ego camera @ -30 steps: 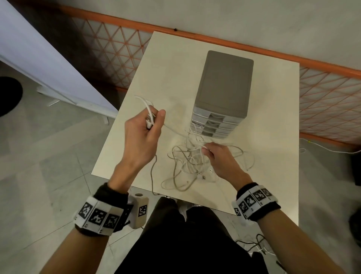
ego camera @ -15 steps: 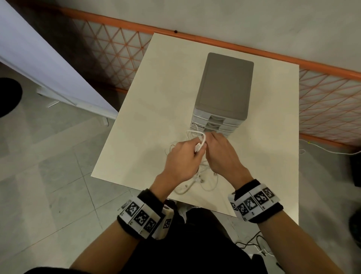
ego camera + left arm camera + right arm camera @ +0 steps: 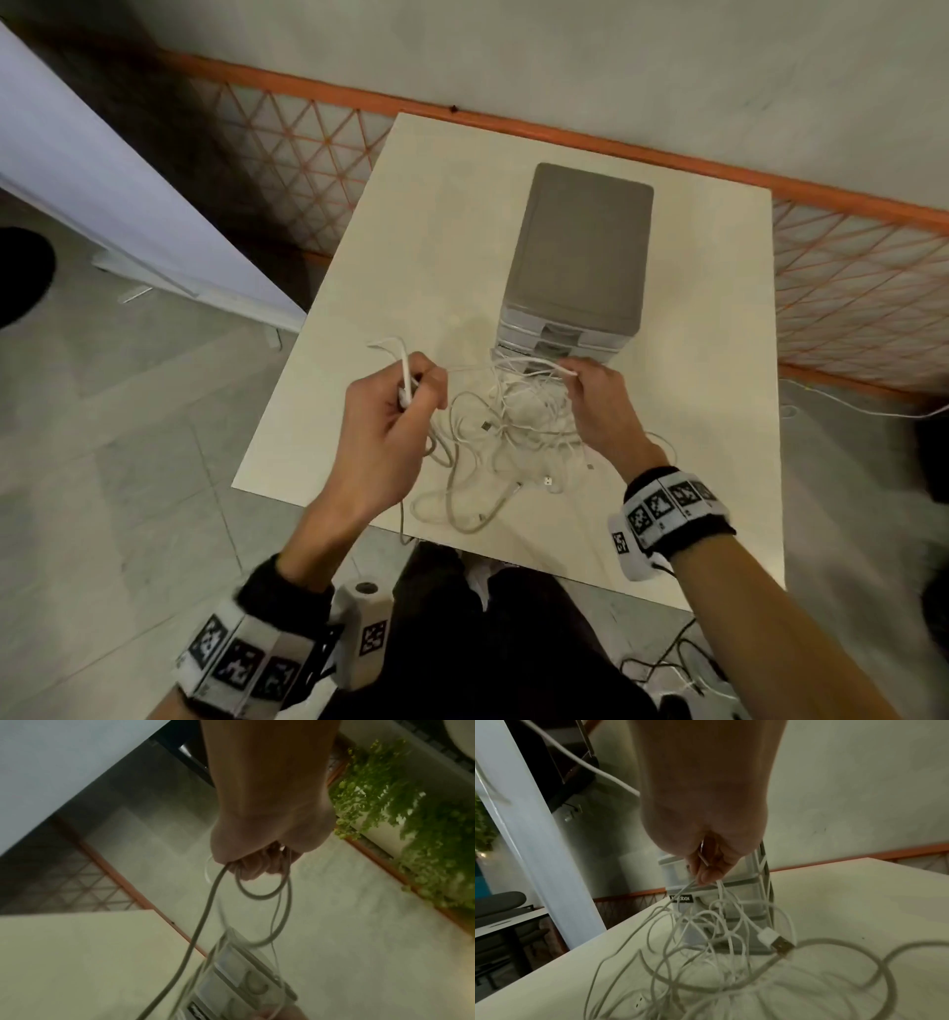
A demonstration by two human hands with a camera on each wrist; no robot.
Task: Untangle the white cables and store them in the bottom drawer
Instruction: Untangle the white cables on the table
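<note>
A tangle of white cables [image 3: 506,437] lies on the cream table [image 3: 411,267] just in front of the grey drawer unit [image 3: 580,257], whose drawers are closed. My left hand [image 3: 390,426] is raised at the left of the pile and grips a looped white cable [image 3: 257,894] in its curled fingers. My right hand [image 3: 598,395] pinches a strand [image 3: 716,884] of the tangle near the unit's lower drawers [image 3: 734,914]. A cable runs taut between the two hands. A USB plug [image 3: 777,942] hangs out of the tangle in the right wrist view.
The table's near edge [image 3: 462,539] is close to my legs, and one cable loop hangs over it. An orange lattice fence [image 3: 852,288] runs behind and right of the table. More wires [image 3: 683,678] lie on the floor at lower right. A white board [image 3: 102,195] stands left.
My left hand, which met the right hand over the pile half a second ago, has pulled back out to the left with its cable, so the strand between the hands is stretched again.
</note>
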